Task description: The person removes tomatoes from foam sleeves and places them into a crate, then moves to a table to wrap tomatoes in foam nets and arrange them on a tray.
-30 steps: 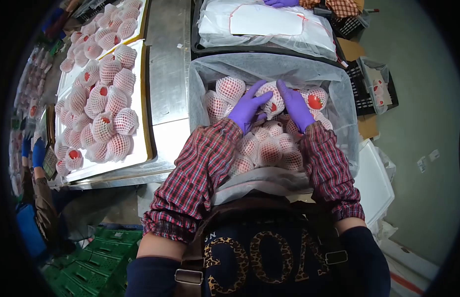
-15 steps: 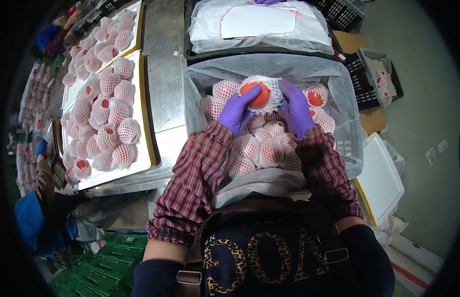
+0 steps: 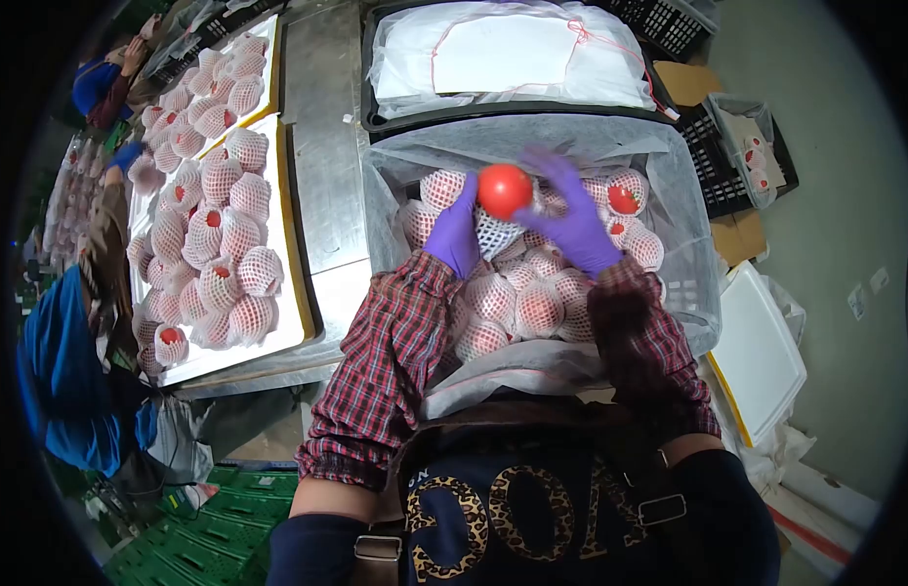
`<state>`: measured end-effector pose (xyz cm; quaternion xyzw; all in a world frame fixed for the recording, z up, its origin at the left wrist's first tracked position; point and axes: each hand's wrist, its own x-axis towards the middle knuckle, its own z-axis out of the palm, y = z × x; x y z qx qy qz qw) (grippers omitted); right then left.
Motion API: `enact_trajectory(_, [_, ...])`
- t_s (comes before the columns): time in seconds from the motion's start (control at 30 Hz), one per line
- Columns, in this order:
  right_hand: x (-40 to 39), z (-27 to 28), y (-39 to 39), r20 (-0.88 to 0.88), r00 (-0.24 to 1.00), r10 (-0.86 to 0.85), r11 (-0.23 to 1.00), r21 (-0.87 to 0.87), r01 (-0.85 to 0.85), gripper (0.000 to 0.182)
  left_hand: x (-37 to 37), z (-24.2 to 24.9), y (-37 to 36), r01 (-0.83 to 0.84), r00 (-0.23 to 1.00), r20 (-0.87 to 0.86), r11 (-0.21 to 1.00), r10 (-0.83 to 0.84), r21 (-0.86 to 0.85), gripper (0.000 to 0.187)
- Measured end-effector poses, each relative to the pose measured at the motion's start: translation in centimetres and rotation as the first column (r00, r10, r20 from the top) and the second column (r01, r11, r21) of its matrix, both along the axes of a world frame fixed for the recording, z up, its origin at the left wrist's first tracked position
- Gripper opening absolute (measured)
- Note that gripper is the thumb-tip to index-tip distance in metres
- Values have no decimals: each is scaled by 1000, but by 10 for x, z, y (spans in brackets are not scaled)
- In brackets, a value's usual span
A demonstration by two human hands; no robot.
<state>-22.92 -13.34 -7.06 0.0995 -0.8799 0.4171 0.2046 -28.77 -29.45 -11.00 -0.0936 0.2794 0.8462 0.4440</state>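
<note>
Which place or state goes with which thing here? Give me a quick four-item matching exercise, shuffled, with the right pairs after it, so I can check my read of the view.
Things:
1. Red fruit
2. Right hand
3. Green crates
4. White tray

Places and states:
A. In the lower left of the picture
B. On the metal table, bearing net-sleeved fruit
C. Bare and shiny on top, against the left hand
D. Fingers spread, blurred

Right pairs: 1-C, 2-D, 3-A, 4-B
</note>
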Motion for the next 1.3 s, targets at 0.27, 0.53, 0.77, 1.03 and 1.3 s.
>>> enact_trajectory(0.27, [-7,-3,5,384,907,174,214,-913,346,52,0,14,1,-327,816,-574,769,-63,-550,44])
enact_trajectory(0.53, [-9,-23,-11,443,892,91,323,-860,395,50,23,29,10,-367,389,-906,873,-168,-320,72])
enact_trajectory(0.77, [-3,-8,-2,440,886,-143,754,-532,386,30,8,25,4,-33,948,-318,992,-7,-123,59])
enact_trajectory(1.03, [4,-17,0,358,854,379,520,-845,123,33,12,58,1,-88,929,353,860,-111,502,58])
enact_trajectory(1.3, [-6,-33,12,168,800,576,181,-981,76,32,15,55,-11,175,983,-108,933,-148,315,58])
